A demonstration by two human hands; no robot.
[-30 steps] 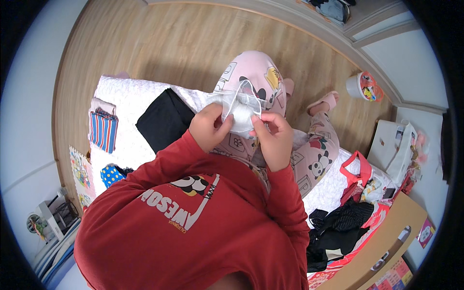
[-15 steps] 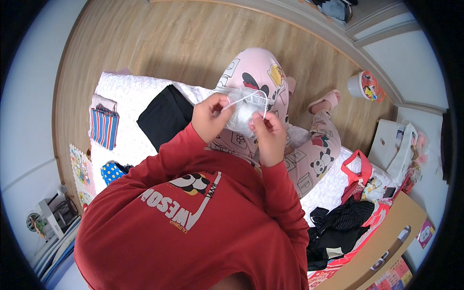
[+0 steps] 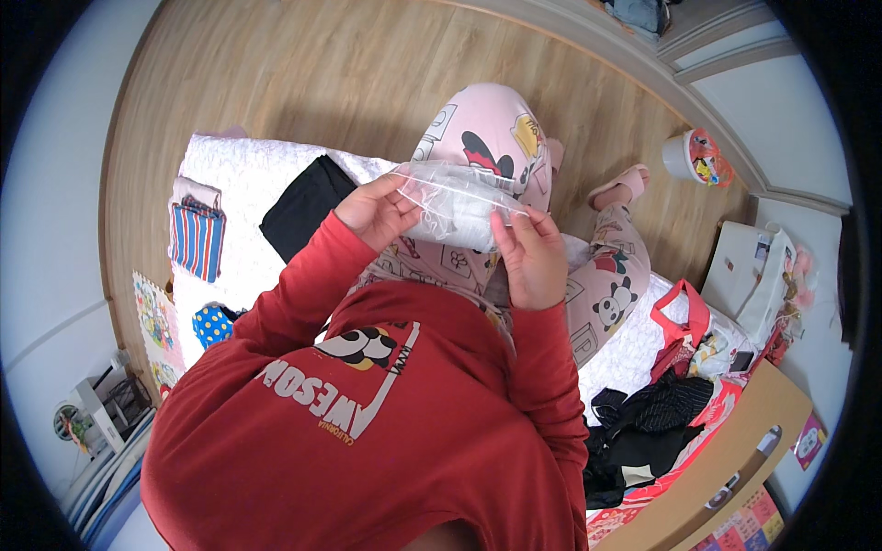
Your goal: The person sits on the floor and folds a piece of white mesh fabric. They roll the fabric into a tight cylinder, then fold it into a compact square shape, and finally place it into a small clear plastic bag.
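Over my lap I hold a clear plastic bag (image 3: 441, 197) with a white strip along its top edge. Something white and soft-looking fills its lower part; I cannot make out its kind. My left hand (image 3: 375, 213) pinches the bag's left end, with the thumb and fingers at its upper corner. At the other end, my right hand (image 3: 531, 255) grips the right corner between thumb and fingers. The strip is stretched nearly straight between both hands. Just left of my left hand lies a folded black cloth (image 3: 303, 207).
I sit on a white quilted cover (image 3: 243, 170). Folded striped cloth (image 3: 196, 241) and a blue dotted cloth (image 3: 212, 324) lie to the left. Dark clothes (image 3: 643, 441) and a red-handled bag (image 3: 680, 321) are at the right. A white bin (image 3: 680, 158) stands on the wooden floor (image 3: 367, 73).
My hands have moved apart, left hand leftward and right hand to the right. The strip, looped upward before, is now pulled nearly straight, and the bag is spread wider.
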